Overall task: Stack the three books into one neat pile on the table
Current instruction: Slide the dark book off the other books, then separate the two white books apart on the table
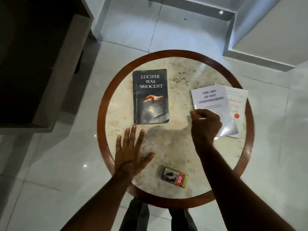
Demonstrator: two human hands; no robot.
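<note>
Three books are seen on the round counter [106, 90]; the dark book [150, 96] lies flat and alone on the left side, while the white book [211, 104] is laid askew over the pale book [237, 104] on the right, so that a rough two-book pile is already formed. The right hand [205, 126] is placed at the near left corner of the white book, fingers curled in a loose fist; contact with the cover seems likely, yet whether the corner is actually pinched cannot be told. The left hand [131, 152] is held open and flat, fingers spread, just short of the dark book's near edge and apart from it.

The step in hand is judged to be the squaring of the upper two books — or the lifting of the white one — with the third book not yet joined. The next move calls for the dark book to be brought together with the pair, the largest best kept lowest, and all edges to be aligned.

Much of the pale book is covered, its title only partly legible; the white book's near corner is hidden behind the right hand, and that hand is blurred. A small printed box [175, 177] is left near the front rim; its lettering cannot be read.
</note>
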